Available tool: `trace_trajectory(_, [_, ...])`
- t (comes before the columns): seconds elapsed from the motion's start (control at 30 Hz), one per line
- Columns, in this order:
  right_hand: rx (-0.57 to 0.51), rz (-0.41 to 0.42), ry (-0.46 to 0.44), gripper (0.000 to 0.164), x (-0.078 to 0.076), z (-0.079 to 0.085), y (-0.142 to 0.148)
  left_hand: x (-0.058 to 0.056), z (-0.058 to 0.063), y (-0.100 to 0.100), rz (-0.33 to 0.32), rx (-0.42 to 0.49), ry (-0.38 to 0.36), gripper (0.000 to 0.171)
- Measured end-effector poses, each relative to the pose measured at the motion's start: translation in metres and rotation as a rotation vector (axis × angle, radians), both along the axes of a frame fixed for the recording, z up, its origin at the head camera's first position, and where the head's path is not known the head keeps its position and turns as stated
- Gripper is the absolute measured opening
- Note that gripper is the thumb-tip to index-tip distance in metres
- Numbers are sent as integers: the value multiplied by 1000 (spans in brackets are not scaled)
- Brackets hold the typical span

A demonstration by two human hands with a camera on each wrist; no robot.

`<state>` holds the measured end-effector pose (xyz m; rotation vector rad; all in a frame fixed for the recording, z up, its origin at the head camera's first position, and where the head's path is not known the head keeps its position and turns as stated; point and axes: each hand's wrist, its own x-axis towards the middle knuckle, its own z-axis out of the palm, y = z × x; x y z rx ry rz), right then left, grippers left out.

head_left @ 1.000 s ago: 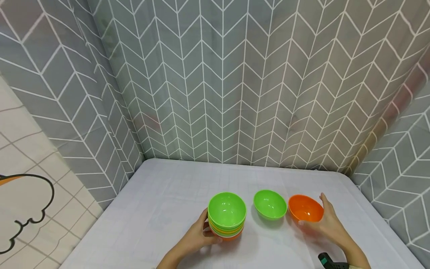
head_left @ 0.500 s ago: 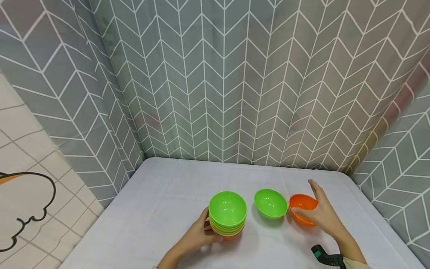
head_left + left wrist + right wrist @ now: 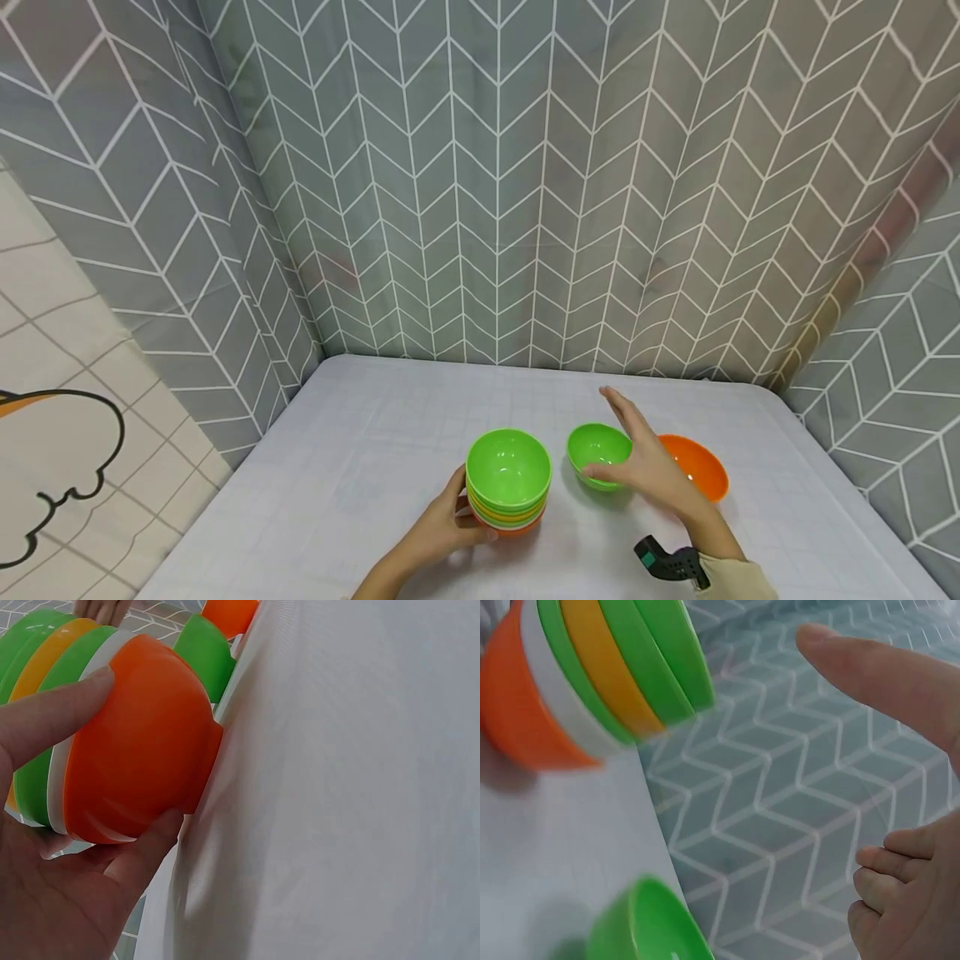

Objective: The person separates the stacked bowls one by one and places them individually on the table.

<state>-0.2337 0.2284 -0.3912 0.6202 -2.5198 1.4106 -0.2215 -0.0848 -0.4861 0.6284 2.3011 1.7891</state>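
Stack of six bowls, one green bowl, one orange bowl

In the head view, the right hand covers the green bowl around four o'clock and the orange bowl around eight. The right wrist view blurs the stack, cropped at eleven; the left one crops the orange bowl at twelve.

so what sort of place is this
Probably a small indoor work area, perhaps screened off for recording: a white-covered table, gray patterned hangings behind it and at both sides, and a pale grid-lined surface with a cartoonish outline at the left.
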Motion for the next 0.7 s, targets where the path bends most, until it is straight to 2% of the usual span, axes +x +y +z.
trace_trajectory(0.23, [84, 104, 18, 114, 0, 1, -41, 1, 2, 1, -4, 16, -8, 103])
trace_trajectory(0.33, [110, 147, -2, 113, 1, 0, -54, 0, 1, 1, -15, 28, -1, 102])
trace_trajectory(0.5, [146, 179, -40, 114, 0, -2, -68, 0, -2, -1, -26, 32, 14, 101])
trace_trajectory(0.7, [161, 211, -26, 114, -1, -5, -76, 1, -2, -1, -30, 42, 12, 100])
